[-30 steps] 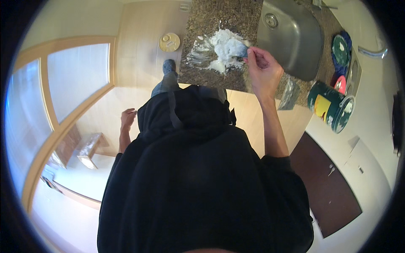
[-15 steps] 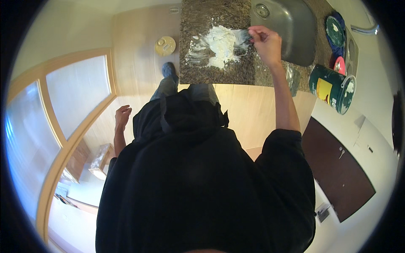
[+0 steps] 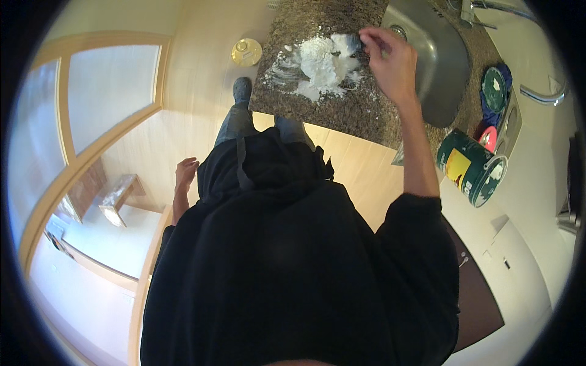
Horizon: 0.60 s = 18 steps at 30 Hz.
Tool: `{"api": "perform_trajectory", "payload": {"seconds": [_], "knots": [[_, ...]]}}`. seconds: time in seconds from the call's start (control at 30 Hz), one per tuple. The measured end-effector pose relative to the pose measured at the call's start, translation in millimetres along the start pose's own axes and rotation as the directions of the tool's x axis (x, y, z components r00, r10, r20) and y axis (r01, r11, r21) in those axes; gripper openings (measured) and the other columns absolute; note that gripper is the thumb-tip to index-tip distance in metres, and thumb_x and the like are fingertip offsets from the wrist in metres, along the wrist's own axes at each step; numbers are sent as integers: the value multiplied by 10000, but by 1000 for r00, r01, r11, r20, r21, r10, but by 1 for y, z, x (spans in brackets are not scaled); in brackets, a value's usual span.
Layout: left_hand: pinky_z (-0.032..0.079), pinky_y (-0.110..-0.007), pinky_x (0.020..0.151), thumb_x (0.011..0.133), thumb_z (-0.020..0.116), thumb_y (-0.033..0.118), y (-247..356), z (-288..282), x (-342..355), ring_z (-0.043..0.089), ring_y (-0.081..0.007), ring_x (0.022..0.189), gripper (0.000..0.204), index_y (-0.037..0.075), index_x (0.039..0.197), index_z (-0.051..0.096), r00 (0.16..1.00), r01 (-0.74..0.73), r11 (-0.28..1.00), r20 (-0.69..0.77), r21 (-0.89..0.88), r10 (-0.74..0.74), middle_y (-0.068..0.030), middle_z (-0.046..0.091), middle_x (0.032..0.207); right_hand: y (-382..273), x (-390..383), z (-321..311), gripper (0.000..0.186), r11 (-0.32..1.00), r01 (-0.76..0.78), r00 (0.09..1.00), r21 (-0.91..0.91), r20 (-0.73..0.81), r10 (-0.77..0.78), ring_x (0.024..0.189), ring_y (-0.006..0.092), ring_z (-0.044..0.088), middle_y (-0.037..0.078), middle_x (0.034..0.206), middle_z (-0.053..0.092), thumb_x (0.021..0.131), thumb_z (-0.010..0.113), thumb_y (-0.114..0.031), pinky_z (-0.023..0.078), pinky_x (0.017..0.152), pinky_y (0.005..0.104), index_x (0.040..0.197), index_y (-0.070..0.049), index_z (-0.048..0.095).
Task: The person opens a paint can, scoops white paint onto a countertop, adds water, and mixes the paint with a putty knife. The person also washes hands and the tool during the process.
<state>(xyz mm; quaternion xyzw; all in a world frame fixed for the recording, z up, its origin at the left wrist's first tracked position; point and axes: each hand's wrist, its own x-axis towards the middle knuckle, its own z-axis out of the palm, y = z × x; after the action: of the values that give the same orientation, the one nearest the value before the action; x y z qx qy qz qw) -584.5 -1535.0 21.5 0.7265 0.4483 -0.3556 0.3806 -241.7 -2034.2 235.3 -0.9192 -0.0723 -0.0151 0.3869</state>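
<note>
A heap of white powdery paste (image 3: 320,70) lies on the speckled brown stone worktop (image 3: 342,15), with thin smears and crumbs around it. My right hand (image 3: 390,61) reaches over the worktop, thumb and fingers pinched on the handle end of a small flat scraper (image 3: 350,43). The scraper's blade points left at the heap's upper right edge, its face coated white; much of its handle is hidden by my fingers. Down at my left side hangs my left hand (image 3: 186,172), holding nothing, its fingers loosely stretched out.
Right of the heap is a steel sink (image 3: 439,67). Beyond it stand a green tub (image 3: 467,165) smeared white, a green lid (image 3: 494,88) on dark blue cloth, and a pink-red item (image 3: 488,137). A yellowish round lid (image 3: 246,52) lies on the floor near my shoe (image 3: 242,91).
The whole view has turned slightly as my head moved. The scraper blade has met the heap's upper edge and now carries white paste. My left hand still hangs at my side.
</note>
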Motion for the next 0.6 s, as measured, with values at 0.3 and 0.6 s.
{"api": "perform_trajectory", "payload": {"seconds": [0.3,0.6], "knots": [[553,-333,805,866,733,171,-55,60,-47,699,-204,951,373,47,1215,690,999,19,985,-42,-174,-27,-126,738,1086,0,38,25,161,923,377,821,80,432,-373,820,268,700,117,912,717,881,646,-60,545,733,383,1019,-29,725],[539,-332,893,832,767,232,-59,76,-42,693,-217,1024,416,33,1191,698,982,187,971,34,-151,-184,-140,733,1115,6,-62,-4,279,720,691,703,-65,290,-649,962,267,708,97,1012,704,763,684,68,589,830,341,1025,-13,737]]}}
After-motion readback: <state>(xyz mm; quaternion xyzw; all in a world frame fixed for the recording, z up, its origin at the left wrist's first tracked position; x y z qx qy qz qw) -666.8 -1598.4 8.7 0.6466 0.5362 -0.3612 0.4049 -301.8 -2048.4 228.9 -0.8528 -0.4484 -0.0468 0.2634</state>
